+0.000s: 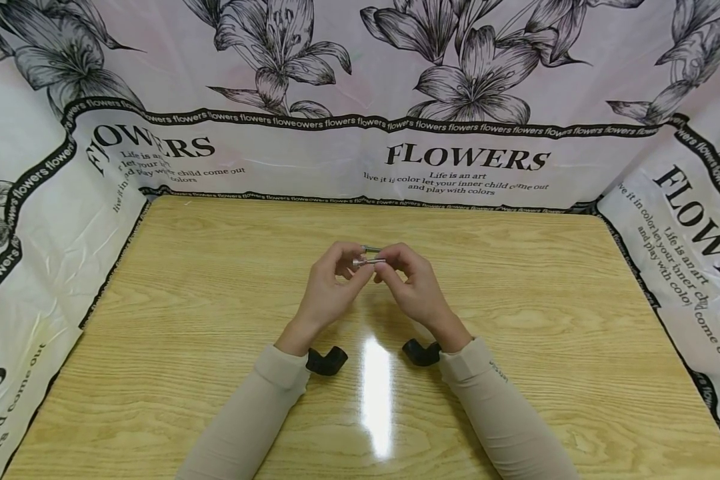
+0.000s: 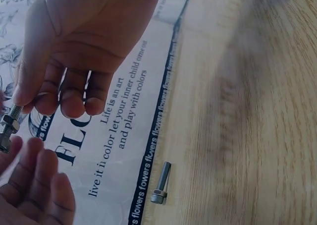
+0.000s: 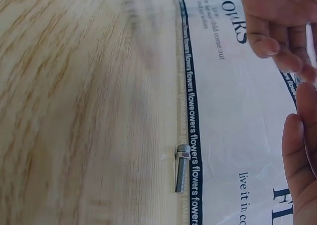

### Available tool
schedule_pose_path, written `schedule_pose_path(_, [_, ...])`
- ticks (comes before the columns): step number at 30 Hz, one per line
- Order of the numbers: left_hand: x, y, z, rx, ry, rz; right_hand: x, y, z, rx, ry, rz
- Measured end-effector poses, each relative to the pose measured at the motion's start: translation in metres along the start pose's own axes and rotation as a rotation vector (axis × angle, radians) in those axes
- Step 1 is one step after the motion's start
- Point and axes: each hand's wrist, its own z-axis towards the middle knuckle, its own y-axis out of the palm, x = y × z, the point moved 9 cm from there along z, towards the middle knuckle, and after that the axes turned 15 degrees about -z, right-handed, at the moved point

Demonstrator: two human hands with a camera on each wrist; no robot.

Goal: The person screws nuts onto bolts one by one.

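A silver bolt (image 1: 367,262) is held between both hands above the table, its head toward the left. My right hand (image 1: 415,280) pinches the threaded end between thumb and fingertips. My left hand (image 1: 334,283) has its thumb and fingers curled about the head side. In the left wrist view a nut (image 2: 11,122) sits on the shank of the held bolt, near the head. The right wrist view hides most of this bolt behind the fingers. A second bolt (image 3: 182,170), with a nut close to its head, lies on the table just beyond the hands.
The wood-grain table (image 1: 216,267) spreads around both hands. Behind it and at its sides hangs a white cloth (image 1: 312,167) printed with flowers and lettering. Black wrist mounts (image 1: 327,361) stick out from the cuffs, and light reflects off the table between the forearms.
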Motion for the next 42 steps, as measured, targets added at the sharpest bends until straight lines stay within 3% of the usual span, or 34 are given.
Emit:
schedule_pose_path(5, [-0.019, -0.002, 0.002, -0.013, 0.064, -0.012, -0.001, -0.001, 0.000, 0.001, -0.008, -0.011])
schedule_pose_path(12, [-0.031, -0.005, 0.001, 0.016, -0.055, 0.034, -0.001, -0.001, 0.000, 0.006, -0.002, -0.012])
schedule_pose_path(15, [-0.031, -0.006, 0.001, 0.021, -0.056, 0.017, 0.000, -0.001, 0.000, 0.005, -0.003, -0.008])
schedule_pose_path(21, [-0.023, -0.004, 0.002, 0.005, 0.044, -0.007, 0.001, -0.001, 0.000, 0.008, -0.007, -0.001])
schedule_pose_path(23, [-0.012, -0.002, 0.002, 0.002, 0.053, -0.003, 0.001, -0.001, 0.000, 0.005, -0.004, 0.001])
schedule_pose_path(28, [0.009, 0.001, 0.000, 0.025, -0.005, 0.026, 0.001, -0.001, 0.000, -0.002, 0.007, -0.006])
schedule_pose_path(33, [-0.015, -0.004, 0.000, 0.044, -0.080, 0.035, -0.001, -0.001, 0.000, -0.004, 0.008, -0.007])
schedule_pose_path(36, [-0.027, -0.007, 0.002, 0.041, -0.039, 0.015, -0.001, -0.001, 0.000, 0.000, 0.008, -0.008])
schedule_pose_path(39, [-0.025, -0.006, 0.003, 0.018, 0.027, -0.009, -0.002, -0.001, 0.000, 0.000, 0.009, -0.008])
schedule_pose_path(42, [-0.023, -0.005, 0.002, 0.003, 0.049, -0.014, -0.001, 0.000, 0.001, -0.007, 0.012, -0.010])
